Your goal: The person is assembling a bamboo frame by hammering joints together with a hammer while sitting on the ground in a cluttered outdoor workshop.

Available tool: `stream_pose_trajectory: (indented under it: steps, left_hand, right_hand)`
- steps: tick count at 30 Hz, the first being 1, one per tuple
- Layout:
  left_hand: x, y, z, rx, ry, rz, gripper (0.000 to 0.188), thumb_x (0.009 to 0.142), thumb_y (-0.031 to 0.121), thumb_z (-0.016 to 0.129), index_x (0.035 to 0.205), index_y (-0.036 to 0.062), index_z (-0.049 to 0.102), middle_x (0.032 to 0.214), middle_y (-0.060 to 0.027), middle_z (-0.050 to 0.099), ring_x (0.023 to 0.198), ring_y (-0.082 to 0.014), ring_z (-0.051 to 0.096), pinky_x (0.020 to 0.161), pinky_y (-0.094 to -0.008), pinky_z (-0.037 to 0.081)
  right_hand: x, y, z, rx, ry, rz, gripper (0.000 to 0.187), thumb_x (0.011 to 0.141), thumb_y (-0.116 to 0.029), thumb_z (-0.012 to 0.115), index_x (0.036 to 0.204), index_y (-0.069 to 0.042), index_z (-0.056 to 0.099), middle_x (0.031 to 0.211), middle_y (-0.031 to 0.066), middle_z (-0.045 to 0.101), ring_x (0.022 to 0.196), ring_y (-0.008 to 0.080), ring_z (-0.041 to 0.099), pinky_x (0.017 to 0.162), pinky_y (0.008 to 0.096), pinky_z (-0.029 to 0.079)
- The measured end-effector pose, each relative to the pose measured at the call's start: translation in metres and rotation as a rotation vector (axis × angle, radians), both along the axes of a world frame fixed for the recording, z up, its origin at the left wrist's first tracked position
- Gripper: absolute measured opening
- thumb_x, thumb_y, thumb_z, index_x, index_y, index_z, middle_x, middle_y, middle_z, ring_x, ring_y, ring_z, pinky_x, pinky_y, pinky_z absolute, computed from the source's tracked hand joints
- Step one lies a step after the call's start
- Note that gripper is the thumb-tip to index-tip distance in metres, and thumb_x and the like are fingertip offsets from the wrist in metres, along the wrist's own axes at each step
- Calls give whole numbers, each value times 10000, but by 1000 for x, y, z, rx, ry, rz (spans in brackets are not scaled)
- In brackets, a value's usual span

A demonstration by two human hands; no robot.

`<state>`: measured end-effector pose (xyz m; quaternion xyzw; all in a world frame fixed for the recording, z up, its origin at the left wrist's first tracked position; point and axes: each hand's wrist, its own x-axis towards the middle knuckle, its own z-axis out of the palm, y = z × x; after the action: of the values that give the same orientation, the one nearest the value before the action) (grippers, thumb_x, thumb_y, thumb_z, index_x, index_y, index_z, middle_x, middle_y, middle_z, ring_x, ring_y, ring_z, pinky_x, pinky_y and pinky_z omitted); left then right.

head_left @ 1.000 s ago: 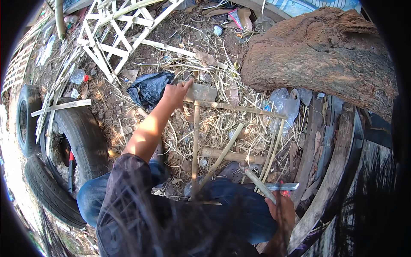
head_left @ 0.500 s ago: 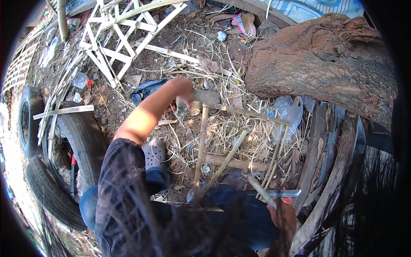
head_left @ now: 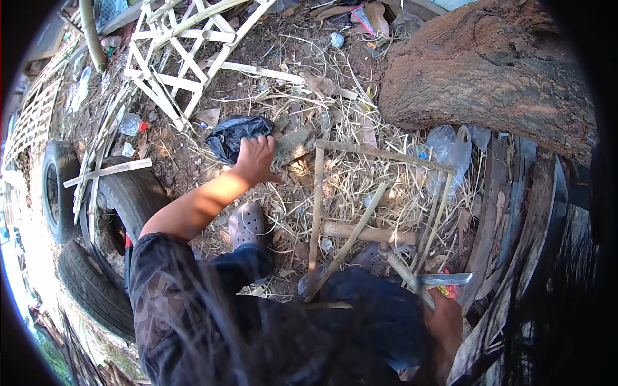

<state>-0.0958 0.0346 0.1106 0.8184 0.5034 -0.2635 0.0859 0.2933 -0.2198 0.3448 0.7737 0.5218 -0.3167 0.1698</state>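
Note:
My left hand [head_left: 256, 159] is reached out low over the ground, thumb spread away from the fingers. Its fingertips are at the edge of a crumpled black plastic bag [head_left: 233, 136]; whether they touch it I cannot tell. Just right of them lies a grey stone block [head_left: 295, 145]. My right hand [head_left: 445, 321], by my knee, is closed round a wooden stick-like handle [head_left: 407, 275] with a darker knobbed end. A flat metal blade [head_left: 445, 278] passes behind this handle; its grip is hidden. A four-sided frame of thin wooden strips [head_left: 386, 155] stands between my hands.
A thick log [head_left: 489, 77] fills the far right. Old tyres [head_left: 132, 196] lie at left, near a clear bottle [head_left: 131, 123]. A bamboo lattice [head_left: 183, 58] is at the far left. Straw-like shavings [head_left: 354, 116] cover the ground, with a clear plastic bag [head_left: 449, 151] at right.
My left hand has moved left and nearer, from the stone block by the frame's corner to the black bag. My right hand still grips the handle. The view has shifted slightly.

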Motion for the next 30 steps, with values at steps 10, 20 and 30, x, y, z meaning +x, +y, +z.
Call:
stream_pose_trajectory:
  steps: [10,20,30]
  left_hand:
    - [-23,73,-6,-385,-397,5,844,575,376,858,1263,6,539,1082,-216,665,1048,-372,633,919,-427,500]
    - [-3,136,-51,-683,-409,30,709,609,299,836,1219,27,599,1008,-201,681,930,-340,648,847,-433,492]
    - [29,75,-9,22,-305,-284,632,714,575,764,1071,65,656,1084,-129,662,1092,-271,614,950,-461,463]
  right_hand:
    - [5,-3,-8,52,60,108,268,866,-280,664,1045,-84,624,828,235,662,797,450,636,705,530,493]
    - [-3,10,-9,-23,-43,78,232,873,-303,676,977,-106,611,743,207,621,754,435,629,643,505,495]
    - [-3,11,-6,-150,-41,8,317,830,-270,693,1073,-79,623,895,228,673,837,436,641,748,524,502]
